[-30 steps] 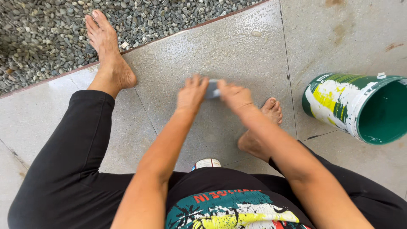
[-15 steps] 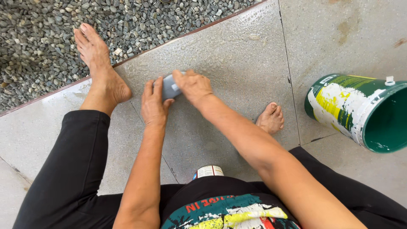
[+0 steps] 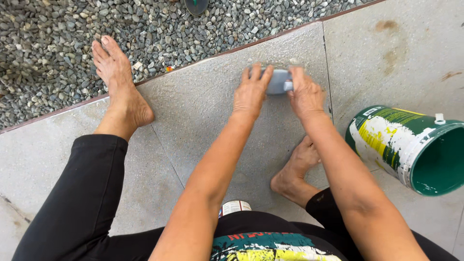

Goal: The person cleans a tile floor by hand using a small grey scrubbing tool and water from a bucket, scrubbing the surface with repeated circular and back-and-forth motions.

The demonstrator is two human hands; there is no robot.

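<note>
The grey block (image 3: 278, 81) lies flat on the stone tile (image 3: 203, 116), at the far end of both outstretched arms and just near of the gravel bed (image 3: 58, 43). It sits squarely between the two hands, its long axis running left to right across the tile, so each end meets one palm. The left hand (image 3: 250, 94) presses on its left end with fingers spread flat and pointing away; the right hand (image 3: 305, 94) covers its right end, fingers curled down over the edge. Both hands touch the block, neither nearer than the other. How firmly either grips it cannot be told. A bare foot (image 3: 121, 92) rests far left at the gravel's edge, another (image 3: 297, 169) is tucked under the right forearm. A green paint bucket (image 3: 411, 147) lies tipped on its side, well apart to the right.
</note>
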